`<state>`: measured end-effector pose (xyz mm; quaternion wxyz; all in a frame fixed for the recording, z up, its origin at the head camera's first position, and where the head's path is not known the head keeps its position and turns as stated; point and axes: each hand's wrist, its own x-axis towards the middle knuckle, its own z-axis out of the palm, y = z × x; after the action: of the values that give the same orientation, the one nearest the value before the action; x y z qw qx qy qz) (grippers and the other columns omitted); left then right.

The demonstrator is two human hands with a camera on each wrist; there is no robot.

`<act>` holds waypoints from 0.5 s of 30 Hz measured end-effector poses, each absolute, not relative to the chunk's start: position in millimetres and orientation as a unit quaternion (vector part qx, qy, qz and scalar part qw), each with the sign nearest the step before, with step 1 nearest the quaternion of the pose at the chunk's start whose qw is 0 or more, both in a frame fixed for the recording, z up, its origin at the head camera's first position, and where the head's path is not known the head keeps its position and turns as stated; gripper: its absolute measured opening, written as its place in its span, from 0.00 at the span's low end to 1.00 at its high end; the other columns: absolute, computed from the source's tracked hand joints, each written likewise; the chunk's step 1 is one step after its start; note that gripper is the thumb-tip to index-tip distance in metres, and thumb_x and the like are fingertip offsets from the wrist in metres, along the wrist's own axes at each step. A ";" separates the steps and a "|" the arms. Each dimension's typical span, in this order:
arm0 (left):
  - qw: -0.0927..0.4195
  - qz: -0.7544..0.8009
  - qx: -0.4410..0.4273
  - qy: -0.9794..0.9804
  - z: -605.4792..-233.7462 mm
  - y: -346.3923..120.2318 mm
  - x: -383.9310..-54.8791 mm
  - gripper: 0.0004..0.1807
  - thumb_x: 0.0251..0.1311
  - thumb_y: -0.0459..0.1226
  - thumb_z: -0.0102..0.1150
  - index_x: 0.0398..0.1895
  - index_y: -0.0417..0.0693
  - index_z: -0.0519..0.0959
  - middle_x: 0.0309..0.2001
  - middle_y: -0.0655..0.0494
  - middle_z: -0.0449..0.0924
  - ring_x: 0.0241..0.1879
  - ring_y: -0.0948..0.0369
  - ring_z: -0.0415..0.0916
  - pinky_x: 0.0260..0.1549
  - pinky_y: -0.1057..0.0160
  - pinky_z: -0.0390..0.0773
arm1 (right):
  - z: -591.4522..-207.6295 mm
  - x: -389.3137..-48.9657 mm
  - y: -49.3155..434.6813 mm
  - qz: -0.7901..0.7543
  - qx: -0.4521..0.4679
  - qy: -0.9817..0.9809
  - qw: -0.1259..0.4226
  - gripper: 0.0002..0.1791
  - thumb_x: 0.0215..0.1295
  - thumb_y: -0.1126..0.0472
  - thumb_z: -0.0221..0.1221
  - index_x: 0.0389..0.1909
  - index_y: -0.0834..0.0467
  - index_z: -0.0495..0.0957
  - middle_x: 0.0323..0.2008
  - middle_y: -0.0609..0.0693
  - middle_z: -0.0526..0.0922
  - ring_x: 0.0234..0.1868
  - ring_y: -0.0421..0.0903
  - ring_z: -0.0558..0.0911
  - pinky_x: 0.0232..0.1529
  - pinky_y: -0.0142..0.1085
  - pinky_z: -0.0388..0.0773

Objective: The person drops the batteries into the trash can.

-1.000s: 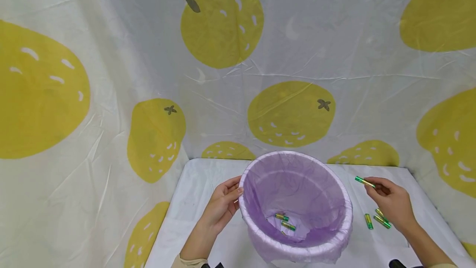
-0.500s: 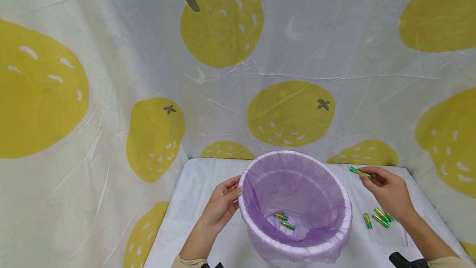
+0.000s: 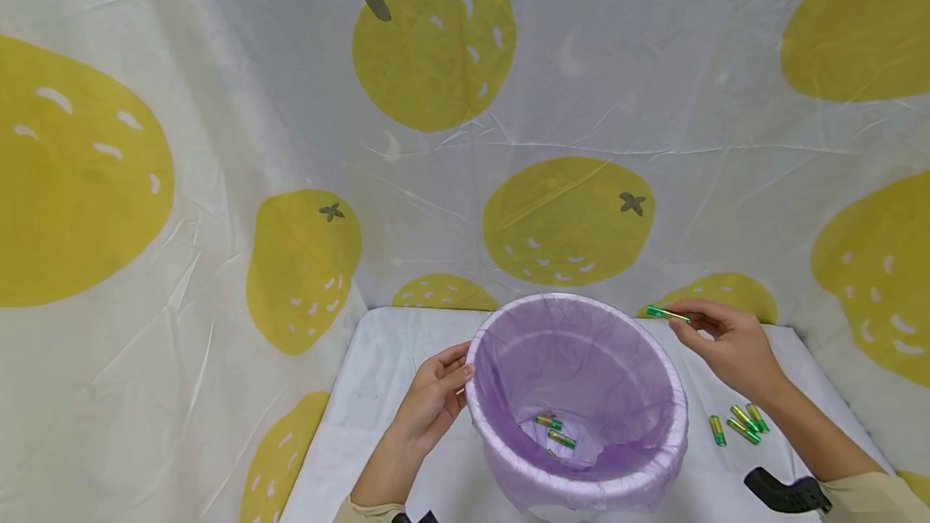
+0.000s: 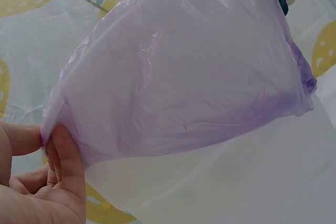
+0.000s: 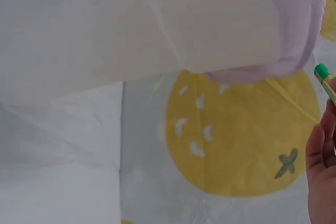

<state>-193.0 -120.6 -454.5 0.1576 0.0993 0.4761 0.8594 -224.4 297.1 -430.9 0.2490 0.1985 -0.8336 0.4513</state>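
A wastebin (image 3: pixel 581 353) lined with a thin purple plastic bag (image 4: pixel 173 77) stands tilted, its mouth toward the head camera. My left hand (image 3: pixel 434 398) pinches the left side of its rim between thumb and fingers. Just beyond the rim on the right, my right hand (image 3: pixel 734 345) holds a green and yellow battery (image 3: pixel 667 313) by one end; the other end points left. In the right wrist view, that battery's green end (image 5: pixel 321 71) shows beside the bag's edge. At the bottom of the bin lie several similar batteries (image 3: pixel 562 439), one partly hidden by the bag.
Several more green and yellow batteries (image 3: pixel 718 430) lie on the white-covered table (image 3: pixel 407 329), right of the bin. A curtain (image 3: pixel 697 87) printed with yellow fruit closes off the back and sides. Near the right forearm is a black wrist mount (image 3: pixel 785 492).
My right hand has moved left and up with the battery, closer to the bin's rim. A loose battery it had hidden now shows on the table. The left hand and bin hold still.
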 end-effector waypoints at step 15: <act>0.159 0.859 0.101 0.475 -455.9 -121.5 -194.5 0.26 0.73 0.24 0.52 0.70 0.22 0.61 0.54 0.44 0.77 0.48 0.58 0.79 0.44 0.65 0.81 | -401.7 -248.8 257.8 0.397 0.320 -0.833 0.214 0.19 0.54 0.78 0.71 0.43 0.55 0.88 0.41 0.44 0.87 0.33 0.36 0.79 0.37 0.22 0.76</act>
<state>-194.5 -121.5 -455.9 0.1585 0.1009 0.4754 0.8595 -248.8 257.8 -401.7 0.2137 0.3197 -0.8333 0.3971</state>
